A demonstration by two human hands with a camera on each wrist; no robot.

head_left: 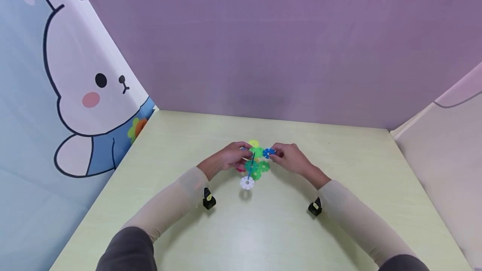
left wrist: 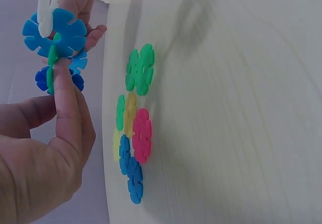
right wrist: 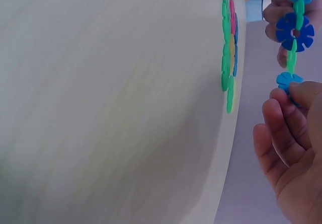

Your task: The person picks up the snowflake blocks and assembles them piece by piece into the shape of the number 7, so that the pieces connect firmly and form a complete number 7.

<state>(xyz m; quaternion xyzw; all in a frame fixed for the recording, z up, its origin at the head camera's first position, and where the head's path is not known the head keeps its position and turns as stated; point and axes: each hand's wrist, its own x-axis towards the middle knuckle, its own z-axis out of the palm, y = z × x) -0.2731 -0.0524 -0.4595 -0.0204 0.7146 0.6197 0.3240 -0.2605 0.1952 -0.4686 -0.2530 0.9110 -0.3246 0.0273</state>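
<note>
My left hand (head_left: 231,156) grips a chain of slotted plastic snowflake discs above the table. The chain has a white disc (head_left: 243,185) at its near end, then a light blue disc (left wrist: 75,30), green discs and a dark blue disc (right wrist: 305,39). Facing it, my right hand (head_left: 293,158) pinches a blue disc (head_left: 266,154) between thumb and fingertips. In the right wrist view this light blue disc (right wrist: 286,79) meets the edge of a green disc (right wrist: 292,58) of the chain; how deep the slots sit I cannot tell.
Loose discs lie flat on the pale table (head_left: 248,237) beneath the hands: green (left wrist: 145,73), pink (left wrist: 142,136), orange-yellow (left wrist: 130,116), blue (left wrist: 134,183) and pale yellow (head_left: 254,142). A purple panel (head_left: 263,53) rises behind the table, with a rabbit-print cloth (head_left: 75,62) at the left.
</note>
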